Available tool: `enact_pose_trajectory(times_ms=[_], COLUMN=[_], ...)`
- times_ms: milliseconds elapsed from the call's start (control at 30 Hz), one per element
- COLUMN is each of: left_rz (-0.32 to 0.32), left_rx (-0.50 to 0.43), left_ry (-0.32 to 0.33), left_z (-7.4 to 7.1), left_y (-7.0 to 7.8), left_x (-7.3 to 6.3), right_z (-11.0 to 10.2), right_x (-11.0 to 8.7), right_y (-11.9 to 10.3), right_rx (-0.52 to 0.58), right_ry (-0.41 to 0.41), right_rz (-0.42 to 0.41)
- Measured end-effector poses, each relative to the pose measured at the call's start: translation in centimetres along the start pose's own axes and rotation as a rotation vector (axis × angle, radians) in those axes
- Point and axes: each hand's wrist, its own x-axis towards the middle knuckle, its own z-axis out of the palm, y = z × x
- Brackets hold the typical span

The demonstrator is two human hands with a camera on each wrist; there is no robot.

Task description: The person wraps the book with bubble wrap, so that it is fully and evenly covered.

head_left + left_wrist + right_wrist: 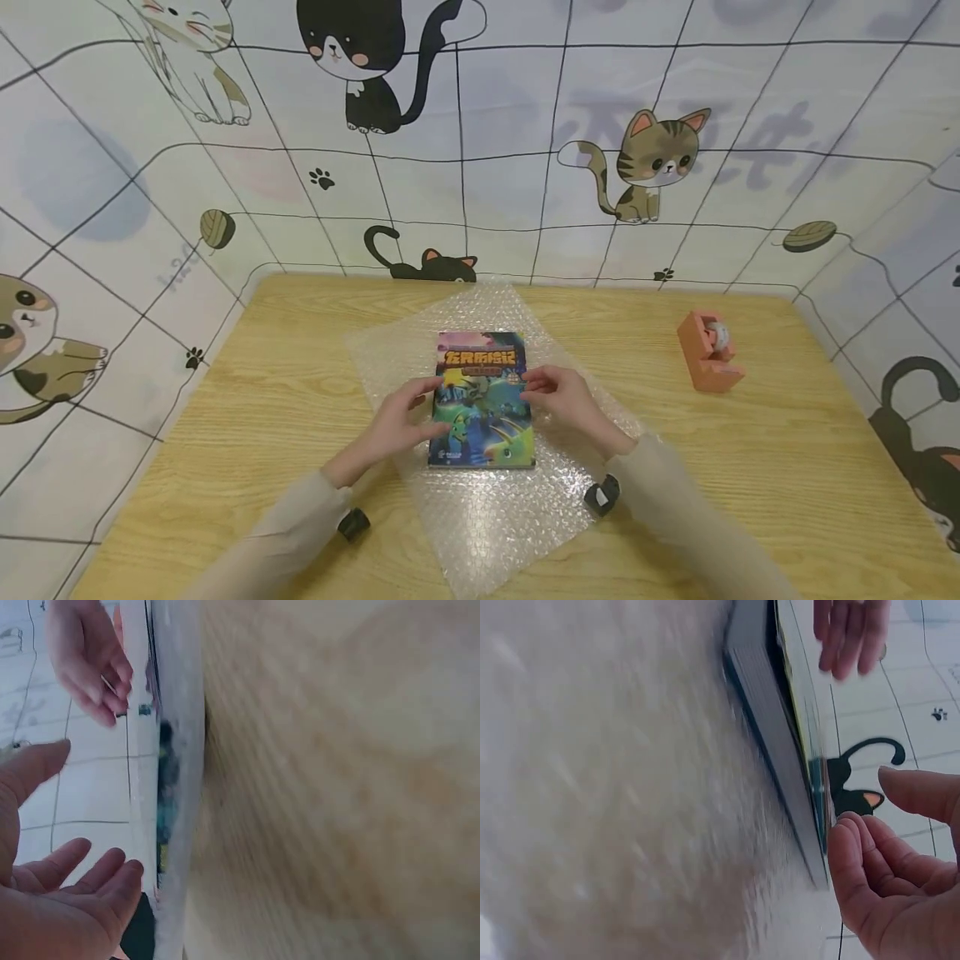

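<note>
Your left hand (401,421), fingers wide, and right hand (564,402), fingers loosely bent, flank a multicoloured rectangular paper book (483,408) on clear plastic bubble wrap (487,517).

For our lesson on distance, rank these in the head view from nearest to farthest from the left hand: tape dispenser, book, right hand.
1. Book: just right of the left hand.
2. Right hand: at the book's right side.
3. Tape dispenser: on the far right.

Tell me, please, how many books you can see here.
1: the illustrated book lies cover up on the bubble wrap, between the left hand and the right hand. No other book shows.
</note>
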Motion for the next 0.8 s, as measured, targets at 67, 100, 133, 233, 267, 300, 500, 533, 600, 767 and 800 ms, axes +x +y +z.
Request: enact_pose_trajectory(times_ms=[67, 100, 133, 233, 267, 300, 500, 533, 600, 767, 800], left_rz=[-0.015, -0.019, -0.02, -0.011, -0.002, 0.01, 0.022, 0.02, 0.008, -0.039, -0.046], left_rx=[0.011, 0.017, 0.024, 0.035, 0.038, 0.04, 0.045, 0.049, 0.058, 0.088, 0.096], left_ry=[-0.007, -0.013, -0.019, -0.041, -0.048, -0.054, -0.08, -0.085, -0.095, -0.114, -0.116], left_z=[0.0, 0.0, 0.1, 0.3, 0.4, 0.4, 0.7, 0.7, 0.7, 0.6, 0.6], left_y=[-0.2, -0.2, -0.3, -0.4, -0.6, -0.7, -1.1, -1.1, -1.2, -1.3, -1.4], left_x=[0.7, 1.0, 1.3, 2.1, 2.3, 2.5, 3.3, 3.4, 3.6, 4.0, 4.1], right_z=[0.4, 0.7, 0.8, 1.4, 1.5, 1.7, 2.7, 2.9, 3.2, 4.1, 4.3], right_x=[-0.8, -1.2, -1.7, -2.9, -3.4, -3.8, -6.1, -6.5, -7.4, -9.3, -9.6], right_y=[-0.2, -0.4, -0.5, -0.9, -1.1, -1.1, -1.1, -1.1, -1.1, -1.2, -1.1], right_rx=[0.022, 0.027, 0.026, 0.036, 0.037, 0.036, 0.061, 0.067, 0.056, -0.034, -0.072], right_ry=[-0.03, -0.042, -0.057, -0.103, -0.121, -0.136, -0.252, -0.275, -0.323, -0.407, -0.414], right_rz=[-0.015, -0.026, -0.035, -0.064, -0.073, -0.084, -0.17, -0.18, -0.209, -0.322, -0.358])
